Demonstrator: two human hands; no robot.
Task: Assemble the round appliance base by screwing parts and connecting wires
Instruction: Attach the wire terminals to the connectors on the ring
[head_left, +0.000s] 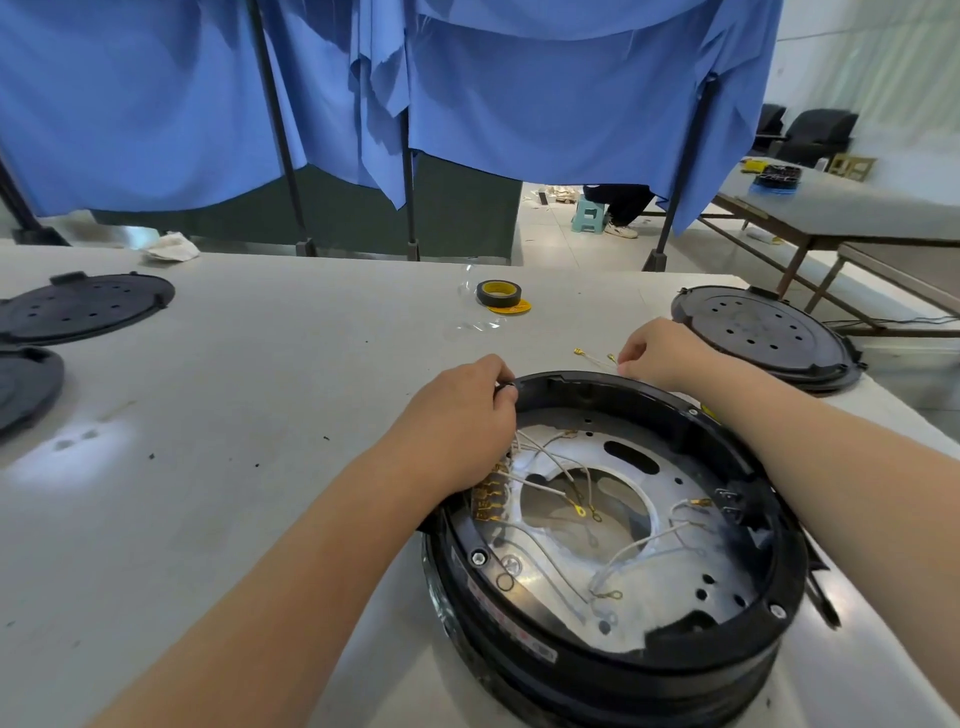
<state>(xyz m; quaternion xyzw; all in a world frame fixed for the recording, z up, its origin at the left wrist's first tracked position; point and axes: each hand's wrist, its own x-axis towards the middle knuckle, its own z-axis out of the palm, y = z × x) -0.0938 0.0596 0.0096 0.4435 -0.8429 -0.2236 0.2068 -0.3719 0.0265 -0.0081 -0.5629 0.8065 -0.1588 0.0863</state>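
The round black appliance base (737, 447) lies open side up on the table in front of me. Inside it a silver metal plate (670, 540) carries loose white wires (545, 452) ending in brass terminals. My left hand (462, 421) grips the base's far-left rim, fingers curled over the edge. Just beyond the far rim, my right hand (660, 353) pinches a short wire (597, 358) with brass ring ends that lies on the table.
A roll of black tape (498, 293) sits on a yellow disc at the table's middle back. Black perforated round covers lie at the right (763, 332) and far left (83, 306). Blue curtains (467, 93) hang behind the table. Another table stands at the right.
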